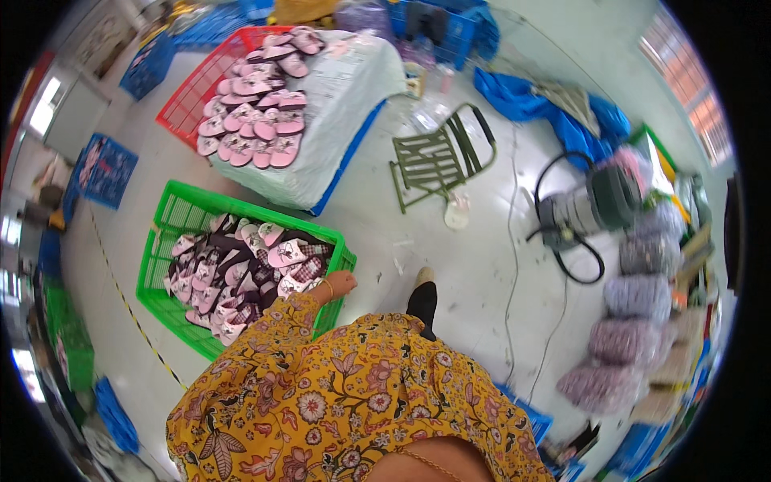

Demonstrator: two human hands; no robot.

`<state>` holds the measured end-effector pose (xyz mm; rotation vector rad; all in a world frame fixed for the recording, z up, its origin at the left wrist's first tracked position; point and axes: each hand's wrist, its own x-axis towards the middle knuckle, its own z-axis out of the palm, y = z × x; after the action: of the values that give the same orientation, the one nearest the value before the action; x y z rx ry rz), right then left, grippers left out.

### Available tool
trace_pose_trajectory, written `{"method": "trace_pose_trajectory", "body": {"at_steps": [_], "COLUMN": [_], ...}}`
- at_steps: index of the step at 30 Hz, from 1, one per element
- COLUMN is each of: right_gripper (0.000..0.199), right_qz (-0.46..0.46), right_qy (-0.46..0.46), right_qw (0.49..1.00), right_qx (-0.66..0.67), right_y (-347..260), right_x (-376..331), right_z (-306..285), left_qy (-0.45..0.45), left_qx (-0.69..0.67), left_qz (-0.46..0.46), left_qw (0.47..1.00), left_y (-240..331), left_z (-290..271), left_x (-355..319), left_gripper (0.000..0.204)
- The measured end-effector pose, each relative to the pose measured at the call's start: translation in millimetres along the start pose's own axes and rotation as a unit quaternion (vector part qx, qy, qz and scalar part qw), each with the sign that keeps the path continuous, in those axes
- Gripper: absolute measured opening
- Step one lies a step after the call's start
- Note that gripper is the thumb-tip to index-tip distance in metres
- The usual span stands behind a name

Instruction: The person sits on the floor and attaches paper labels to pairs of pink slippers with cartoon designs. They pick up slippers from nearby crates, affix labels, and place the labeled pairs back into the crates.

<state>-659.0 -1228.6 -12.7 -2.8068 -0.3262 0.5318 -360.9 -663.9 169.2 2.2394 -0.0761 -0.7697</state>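
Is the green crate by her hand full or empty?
Mostly full: the green crate holds heaped pink slippers.

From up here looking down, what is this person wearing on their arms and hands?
A loose mustard-yellow garment printed with pink and cream flowers and dark vines covers the left arm, its sleeve running to the wrist. A thin bangle circles that wrist. The left hand is bare, with no glove. The right hand cannot be seen.

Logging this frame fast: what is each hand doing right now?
Left hand: at the green crate rim by the slippers; grip cannot be told.
Right hand: not in view.
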Motion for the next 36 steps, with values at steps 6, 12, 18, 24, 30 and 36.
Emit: {"method": "trace_pose_trajectory", "body": {"at_steps": [6, 12, 18, 24, 30, 36], "right_gripper": [0.013, 0.009, 0.005, 0.009, 0.019, 0.023], "right_qz": [0.005, 0.14, 0.158, 0.048, -0.069, -0.05], "right_qy": [-0.067, -0.125, -0.14, -0.196, -0.197, -0.203], "right_qw": [0.996, 0.912, 0.834, 0.881, 0.953, 0.961], "right_qx": [-0.053, 0.364, 0.51, 0.428, 0.222, 0.179], "right_y": [118, 50, 1, -73, -123, -191], "right_x": [203, 441, 631, 749, 802, 865], "right_z": [-100, -303, -349, -342, -360, -399], "left_qy": [-0.026, 0.1, 0.036, 0.057, 0.318, 0.35], "left_qx": [0.403, 0.245, 0.249, 0.038, 0.047, -0.43], "left_qz": [0.046, -0.06, -0.033, -0.161, -0.196, -0.301], "left_qw": [0.914, 0.962, 0.967, 0.984, 0.927, 0.776], "left_y": [-55, -93, -39, -74, -163, -83], "left_z": [-8, 13, -10, -111, -179, -270], "left_x": [-4, 25, 90, 172, 188, 179], "left_gripper": [0.013, 0.018, 0.01, 0.021, 0.023, 0.019]}}
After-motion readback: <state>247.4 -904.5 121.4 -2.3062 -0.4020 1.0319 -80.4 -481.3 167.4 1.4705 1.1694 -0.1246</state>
